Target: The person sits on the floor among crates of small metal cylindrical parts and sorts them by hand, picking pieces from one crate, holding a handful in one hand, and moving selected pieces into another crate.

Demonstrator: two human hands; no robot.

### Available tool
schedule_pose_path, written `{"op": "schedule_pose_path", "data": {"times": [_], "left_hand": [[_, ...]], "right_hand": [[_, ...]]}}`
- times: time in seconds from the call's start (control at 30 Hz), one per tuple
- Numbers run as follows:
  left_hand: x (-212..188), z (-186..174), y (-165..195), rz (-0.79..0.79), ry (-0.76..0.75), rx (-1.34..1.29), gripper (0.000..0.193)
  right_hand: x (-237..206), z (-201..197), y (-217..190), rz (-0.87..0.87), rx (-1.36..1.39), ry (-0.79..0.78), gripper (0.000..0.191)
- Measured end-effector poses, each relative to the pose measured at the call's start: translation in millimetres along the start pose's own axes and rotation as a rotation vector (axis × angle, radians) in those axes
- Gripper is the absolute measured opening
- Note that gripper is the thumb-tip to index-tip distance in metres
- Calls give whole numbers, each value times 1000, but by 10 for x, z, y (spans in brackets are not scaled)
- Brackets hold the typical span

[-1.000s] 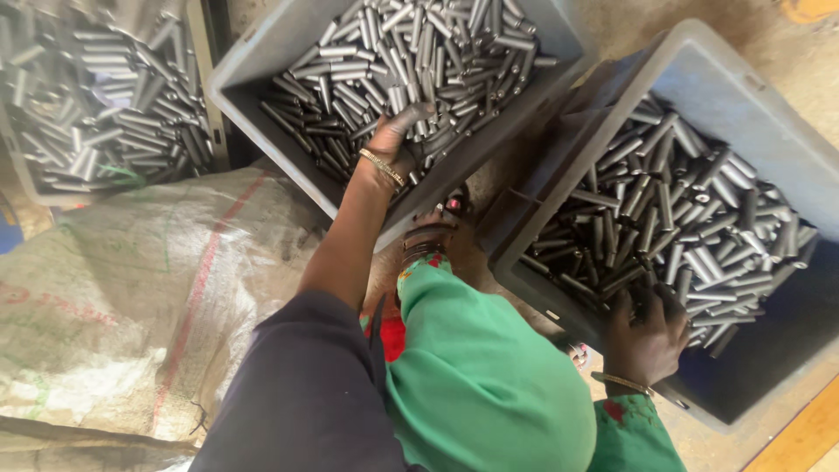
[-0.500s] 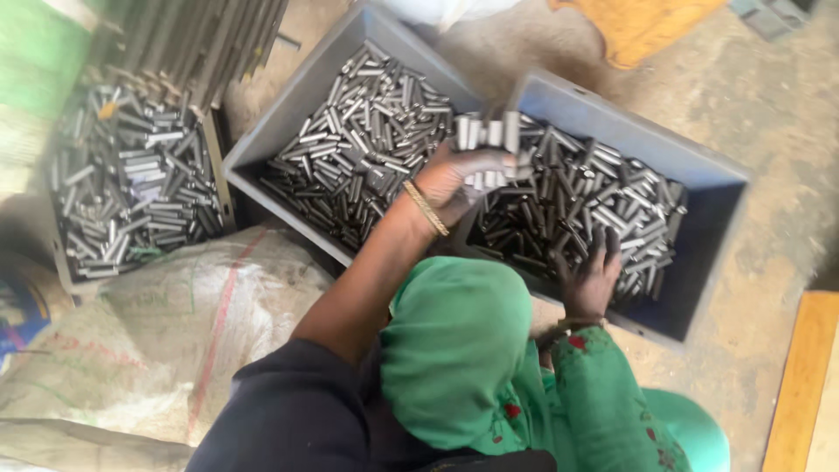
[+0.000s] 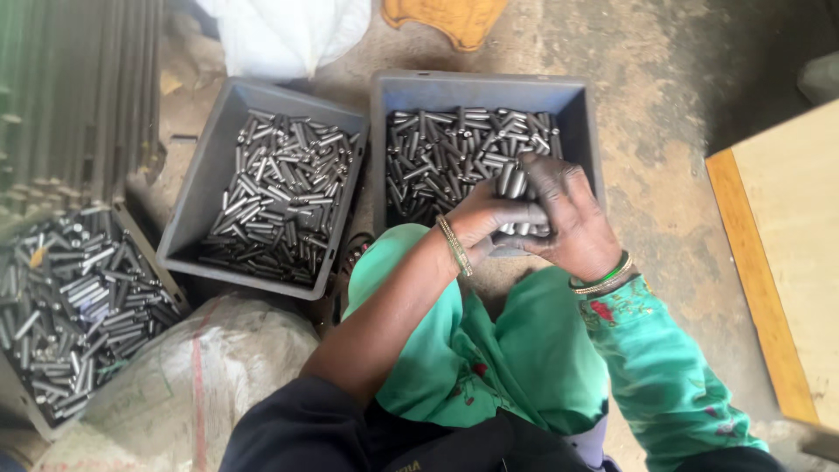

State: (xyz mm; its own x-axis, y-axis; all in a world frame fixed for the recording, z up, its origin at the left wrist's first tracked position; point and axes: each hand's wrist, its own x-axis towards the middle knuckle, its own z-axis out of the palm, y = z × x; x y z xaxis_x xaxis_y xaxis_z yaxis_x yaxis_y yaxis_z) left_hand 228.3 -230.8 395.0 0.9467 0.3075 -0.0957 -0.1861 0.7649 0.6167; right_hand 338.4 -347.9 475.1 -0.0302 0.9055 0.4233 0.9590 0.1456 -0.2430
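Both my hands meet over the near edge of the right grey bin, which is full of short dark metal rods. My left hand, with a bangle at the wrist, and my right hand, with green and gold bangles, together clasp a bundle of rods. The rods in the bundle lie side by side, with their ends showing between my fingers. My green-clothed knee sits just below the hands.
A second grey bin of rods stands left of the first. A third container of rods lies at the far left beside a woven sack. A wooden board is at the right, and a white bag at the top.
My left hand has carried rods from the left bin across to the right bin. My right hand has lifted off that bin's rods and closed on the bundle.
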Motion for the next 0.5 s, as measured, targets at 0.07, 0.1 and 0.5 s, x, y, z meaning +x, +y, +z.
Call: {"op": "schedule_pose_path", "data": {"times": [0.07,0.1,0.5], "left_hand": [[-13,-4,-134,9,-37,-48,33],[-28,-11,-197,12,-51,-76,34],[7,-164,-539,-58,29,-60,31]], "right_hand": [[-136,-8,-56,-38,-20,42,101],[-196,-12,-81,7,12,28,99],[-267,-20,-79,31,127,-88,96]]}}
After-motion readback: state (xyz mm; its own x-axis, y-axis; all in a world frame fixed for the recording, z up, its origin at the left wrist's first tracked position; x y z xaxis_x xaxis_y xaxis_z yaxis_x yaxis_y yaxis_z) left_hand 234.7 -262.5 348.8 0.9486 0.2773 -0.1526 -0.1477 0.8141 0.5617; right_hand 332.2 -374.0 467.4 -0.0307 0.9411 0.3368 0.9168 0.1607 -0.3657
